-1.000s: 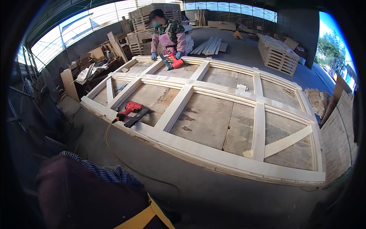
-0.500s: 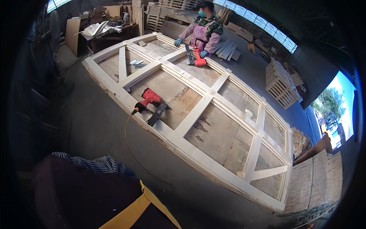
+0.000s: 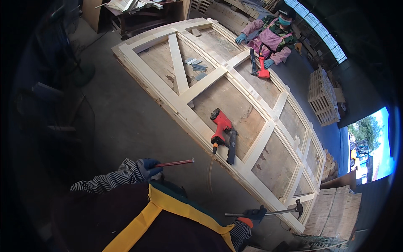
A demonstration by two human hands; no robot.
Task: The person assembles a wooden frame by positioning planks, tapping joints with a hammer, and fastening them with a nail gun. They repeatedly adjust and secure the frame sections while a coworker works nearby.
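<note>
My left hand, in a dark blue glove, is closed around a thin reddish rod; its exact kind is not clear. At the lower right my gloved right hand grips a claw hammer by its metal shaft, the head pointing right near the frame's front edge. The large pale wooden frame lies over worn plywood panels. A red nail gun with a black magazine rests on its near side, clear of both hands, with a hose hanging down from it.
Across the frame stands a co-worker in a pink apron, one gloved hand by a second red nail gun. Metal fastener strips lie on the left panel. Stacked pallets stand at the right, and scrap wood covers a back table.
Both my hands have come into view, the left with the reddish rod, the right with the hammer. The view has shifted, so the frame appears farther right and more steeply tilted.
</note>
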